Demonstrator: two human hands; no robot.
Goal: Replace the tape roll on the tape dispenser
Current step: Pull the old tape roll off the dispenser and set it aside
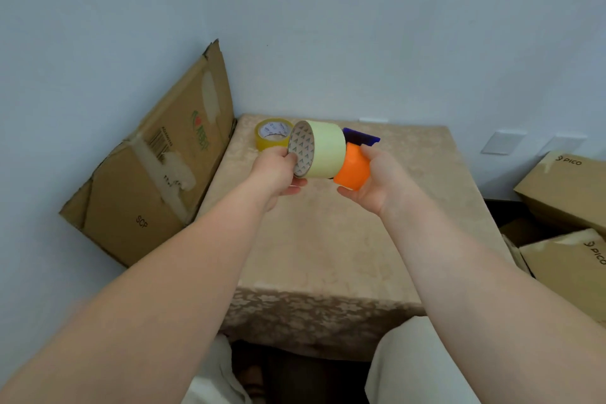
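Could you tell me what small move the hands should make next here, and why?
Probably pull the pale roll leftward, clear of the orange dispenser. The left hand grips its rim, the right hand holds the dispenser, and a yellowish roll waits on the table.

Pale yellow-green tape roll (324, 149), its core printed with small dark triangles on white (neat rows), against an orange dispenser (352, 169) with a dark blue blade end; amber-yellow roll (270, 138) behind, beige floral tablecloth (328, 239).
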